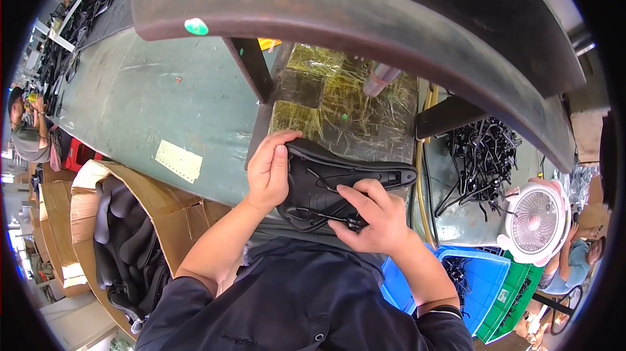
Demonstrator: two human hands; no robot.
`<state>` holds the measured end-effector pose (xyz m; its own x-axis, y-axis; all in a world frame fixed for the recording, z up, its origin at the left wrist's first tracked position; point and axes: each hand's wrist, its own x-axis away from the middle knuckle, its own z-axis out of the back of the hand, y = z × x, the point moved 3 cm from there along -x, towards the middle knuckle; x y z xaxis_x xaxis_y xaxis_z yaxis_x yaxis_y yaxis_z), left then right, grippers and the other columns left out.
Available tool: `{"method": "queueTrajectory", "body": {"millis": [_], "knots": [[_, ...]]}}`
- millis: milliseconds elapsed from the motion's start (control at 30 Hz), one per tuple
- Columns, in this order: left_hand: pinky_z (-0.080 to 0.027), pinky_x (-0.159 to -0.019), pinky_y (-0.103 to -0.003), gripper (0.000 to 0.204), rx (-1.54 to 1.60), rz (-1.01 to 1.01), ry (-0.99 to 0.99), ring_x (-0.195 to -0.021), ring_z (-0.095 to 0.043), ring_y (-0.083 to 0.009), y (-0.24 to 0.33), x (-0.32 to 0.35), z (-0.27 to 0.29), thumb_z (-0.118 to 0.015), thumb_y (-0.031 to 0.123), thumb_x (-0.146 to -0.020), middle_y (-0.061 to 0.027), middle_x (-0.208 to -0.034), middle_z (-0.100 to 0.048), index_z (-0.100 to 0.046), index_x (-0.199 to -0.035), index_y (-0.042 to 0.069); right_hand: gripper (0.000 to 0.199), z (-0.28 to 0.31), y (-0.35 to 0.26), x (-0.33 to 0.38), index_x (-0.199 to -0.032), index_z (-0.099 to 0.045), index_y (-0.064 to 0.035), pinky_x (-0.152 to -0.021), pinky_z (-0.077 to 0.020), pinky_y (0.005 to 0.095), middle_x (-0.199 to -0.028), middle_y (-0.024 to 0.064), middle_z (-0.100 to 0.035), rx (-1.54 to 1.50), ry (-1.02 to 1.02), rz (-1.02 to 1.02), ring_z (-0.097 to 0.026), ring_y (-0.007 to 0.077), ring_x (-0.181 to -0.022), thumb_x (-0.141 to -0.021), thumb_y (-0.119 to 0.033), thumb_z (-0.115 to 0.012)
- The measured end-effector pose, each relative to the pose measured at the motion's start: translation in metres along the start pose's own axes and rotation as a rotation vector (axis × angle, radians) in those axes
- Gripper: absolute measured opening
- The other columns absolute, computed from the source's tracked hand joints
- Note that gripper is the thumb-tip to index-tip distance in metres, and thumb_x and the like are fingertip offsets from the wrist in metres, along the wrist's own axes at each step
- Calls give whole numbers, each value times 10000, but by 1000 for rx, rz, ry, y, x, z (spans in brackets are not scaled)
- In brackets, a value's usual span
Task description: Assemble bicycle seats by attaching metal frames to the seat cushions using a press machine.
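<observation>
A black bicycle saddle (pixel 301 178) is held underside up in front of my body, its narrow nose pointing right. My left hand (pixel 268 171) grips the wide rear end, thumb on the near face and fingers over the far edge. At the saddle's underside, my right hand (pixel 375 214) has thumb and index finger on the thin black saddle rails (pixel 313 213). The other fingers of that hand are curled. Part of the rails is hidden behind the right hand.
Above the bench (pixel 130 100) arches a heavy metal frame (pixel 313 21), with a metal rod (pixel 381 80) under it. Black wire rails (pixel 482 162) are heaped at right beside a fan (pixel 535 220). Blue (pixel 486 279) and green (pixel 515 308) bins and a saddle-filled cardboard box (pixel 166 204) flank me.
</observation>
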<state>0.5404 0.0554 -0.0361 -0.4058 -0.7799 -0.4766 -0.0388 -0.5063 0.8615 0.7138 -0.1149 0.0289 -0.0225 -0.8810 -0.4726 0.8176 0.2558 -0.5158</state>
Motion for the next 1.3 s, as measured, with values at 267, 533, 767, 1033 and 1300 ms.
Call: {"method": "queueTrajectory", "body": {"millis": [267,533,767,1033,1300], "knots": [[-550,-1017,-373,250,15,-1,-19,-1128,-732,-308,-1,-3,-4,-510,70,-1139,-177,-1217,-766,-717,-1208,-53,632,-3,3,-33,-1232,-740,-76,-549,-550,336,-999,67,-650,8,-90,212,-670,218,-657,-665,-282,-930],[-554,-1009,-399,220,-72,-41,-67,-1137,-730,-350,11,-6,-4,-532,32,-1095,-184,-1192,-762,-711,-1206,-31,616,-2,11,-48,-1232,-736,-106,-539,-541,352,-1030,51,-650,-23,-138,289,-666,233,-651,-688,-321,-930],[-571,-953,-498,540,-435,-527,-348,-1124,-683,-438,35,-17,1,-856,114,-776,-223,-1321,-661,-658,-1277,69,638,51,17,-76,-1302,-721,-136,-975,-564,460,-1303,139,-637,3,-274,396,-663,384,-1163,-714,-270,-928],[-512,-1009,-555,184,-587,-99,-197,-1188,-598,-502,67,-6,-50,-793,106,-907,-299,-1283,-598,-702,-1018,-9,646,-3,29,-23,-1410,-565,60,-890,-617,475,-1358,280,-628,186,214,-397,-717,460,-1060,-894,-266,-774],[-584,-921,-468,144,-453,-403,-69,-1069,-708,-439,30,-60,-71,-735,-6,-864,-254,-1303,-690,-618,-783,-28,488,-17,67,-59,-1273,-676,-11,-740,-630,457,-1244,240,-681,247,450,-273,-734,399,-886,-814,-157,-754]]}}
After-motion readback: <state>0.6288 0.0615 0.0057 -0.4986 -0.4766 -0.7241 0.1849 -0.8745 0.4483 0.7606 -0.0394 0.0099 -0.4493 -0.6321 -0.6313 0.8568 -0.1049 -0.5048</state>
